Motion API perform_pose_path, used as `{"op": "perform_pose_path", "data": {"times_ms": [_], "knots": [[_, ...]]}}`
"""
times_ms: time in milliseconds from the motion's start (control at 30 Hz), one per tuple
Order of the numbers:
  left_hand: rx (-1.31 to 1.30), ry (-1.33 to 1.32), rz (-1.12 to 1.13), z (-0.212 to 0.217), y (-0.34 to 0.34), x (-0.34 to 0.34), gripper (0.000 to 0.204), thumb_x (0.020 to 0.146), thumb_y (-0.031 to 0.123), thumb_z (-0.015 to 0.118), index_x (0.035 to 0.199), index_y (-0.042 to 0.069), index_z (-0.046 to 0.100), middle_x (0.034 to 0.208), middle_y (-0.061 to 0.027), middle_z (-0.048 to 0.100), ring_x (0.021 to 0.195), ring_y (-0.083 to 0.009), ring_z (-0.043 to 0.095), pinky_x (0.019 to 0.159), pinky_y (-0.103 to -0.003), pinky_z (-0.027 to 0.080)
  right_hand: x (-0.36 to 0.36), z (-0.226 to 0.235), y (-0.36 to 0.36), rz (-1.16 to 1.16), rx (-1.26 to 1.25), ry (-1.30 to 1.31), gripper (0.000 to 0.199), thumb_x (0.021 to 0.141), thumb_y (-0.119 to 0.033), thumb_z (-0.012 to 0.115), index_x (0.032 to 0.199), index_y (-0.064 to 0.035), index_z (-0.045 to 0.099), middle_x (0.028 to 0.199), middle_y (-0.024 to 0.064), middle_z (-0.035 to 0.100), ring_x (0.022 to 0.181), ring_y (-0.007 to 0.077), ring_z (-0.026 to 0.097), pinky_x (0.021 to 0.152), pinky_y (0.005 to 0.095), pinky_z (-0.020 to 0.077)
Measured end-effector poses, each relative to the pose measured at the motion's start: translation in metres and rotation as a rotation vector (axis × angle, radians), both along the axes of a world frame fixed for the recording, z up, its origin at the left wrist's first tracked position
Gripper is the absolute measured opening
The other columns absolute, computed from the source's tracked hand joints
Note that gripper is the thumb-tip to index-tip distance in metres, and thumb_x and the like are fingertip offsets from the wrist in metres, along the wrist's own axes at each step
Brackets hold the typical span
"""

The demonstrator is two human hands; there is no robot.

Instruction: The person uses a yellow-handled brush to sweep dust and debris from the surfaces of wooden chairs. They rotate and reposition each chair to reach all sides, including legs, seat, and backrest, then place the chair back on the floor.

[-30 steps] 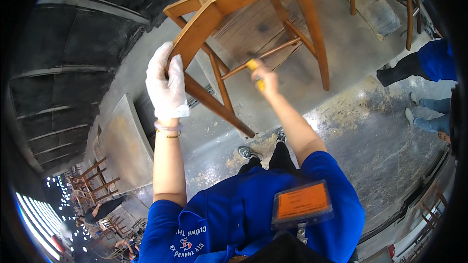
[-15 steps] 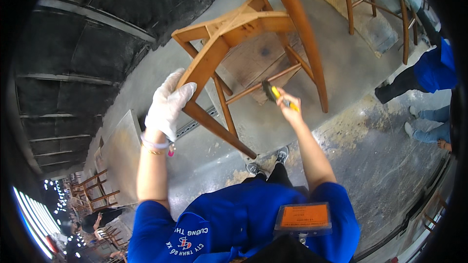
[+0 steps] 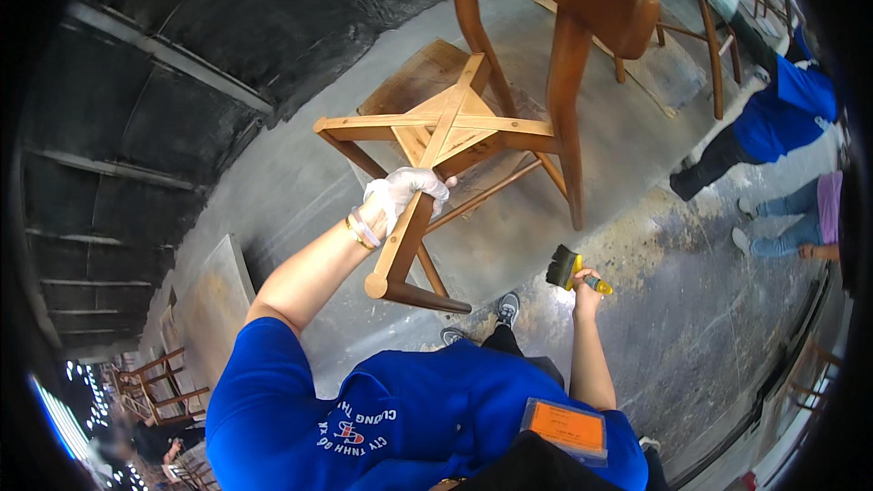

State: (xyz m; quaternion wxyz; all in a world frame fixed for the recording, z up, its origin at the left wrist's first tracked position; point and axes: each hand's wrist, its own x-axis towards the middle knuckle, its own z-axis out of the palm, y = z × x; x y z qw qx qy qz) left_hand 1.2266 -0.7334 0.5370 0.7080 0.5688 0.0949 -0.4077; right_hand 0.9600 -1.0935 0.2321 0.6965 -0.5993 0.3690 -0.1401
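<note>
A brown wooden chair frame [image 3: 568,64] stands before me, its seat open to show pale crossed braces [image 3: 447,132]. My left hand [image 3: 405,195], in a thin white glove, is wrapped round the near side rail of the seat. My right hand [image 3: 587,289] is bare and grips a paintbrush [image 3: 566,269] by its yellow handle. The brush's dark bristles point up and left, to the right of the chair and touching nothing. The fingertips of the left hand are partly hidden behind the rail.
Beneath the chair lies a brown board [image 3: 414,77]. At the upper right a co-worker in blue [image 3: 789,114] holds another chair [image 3: 714,45] with a gloved hand. Another person in jeans [image 3: 791,214] stands at the right. Dark panelled wall [image 3: 109,109] runs along the left; more chairs [image 3: 164,382] stand lower left.
The chair has turned and tipped, bringing its backrest and seat braces into view. My left hand has moved right with the rail. The brush has left the lower stretcher, moving right and nearer.
</note>
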Motion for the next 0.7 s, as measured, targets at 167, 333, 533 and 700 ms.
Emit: {"op": "perform_pose_path", "data": {"times_ms": [167, 333, 533, 700], "knots": [[-0.022, -0.102, 0.137, -0.005, -0.025, -0.045, 0.009, 0.079, 0.005, 0.075, 0.08, -0.002, 0.071, 0.07, -0.0091, 0.064, 0.066, -0.0181, 0.063, 0.066, -0.029, 0.05, -0.029, -0.011, -0.016, -0.077, -0.039, -0.013, 0.02, 0.08, 0.01, 0.066, 0.079, -0.0101, 0.063, 0.111, 0.0073, 0.072, 0.078, 0.0119, 0.058, 0.065, 0.0261, 0.0437], [0.017, -0.124, 0.308, -0.009, -0.064, -0.051, 0.011, 0.08, 0.01, 0.077, 0.078, 0.001, 0.071, 0.067, -0.0061, 0.062, 0.063, -0.0159, 0.059, 0.062, -0.027, 0.044, -0.054, -0.03, -0.032, -0.157, -0.03, -0.027, 0.022, 0.079, 0.01, 0.066, 0.08, -0.0113, 0.063, 0.095, 0.0027, 0.069, 0.07, 0.0104, 0.055, 0.062, 0.0252, 0.0427], [-0.111, -0.358, 0.672, -0.042, -0.138, -0.045, 0.014, 0.078, 0.009, 0.079, 0.076, 0.006, 0.065, 0.065, -0.0037, 0.059, 0.056, -0.0167, 0.054, 0.055, -0.031, 0.044, -0.051, 0.002, -0.056, -0.341, -0.062, -0.168, 0.023, 0.083, 0.01, 0.069, 0.083, -0.0112, 0.062, 0.099, 0.0039, 0.068, 0.08, 0.0142, 0.061, 0.069, 0.0277, 0.0491], [-0.168, -0.136, 0.976, -0.061, -0.193, -0.039, 0.013, 0.081, 0.004, 0.078, 0.076, 0.006, 0.066, 0.068, -0.0036, 0.06, 0.061, -0.0172, 0.056, 0.06, -0.03, 0.046, -0.013, 0.087, -0.081, -0.412, -0.072, -0.289, 0.024, 0.089, 0.012, 0.067, 0.091, -0.0116, 0.062, 0.142, 0.0151, 0.063, 0.118, 0.0219, 0.064, 0.093, 0.0337, 0.0539]]}}
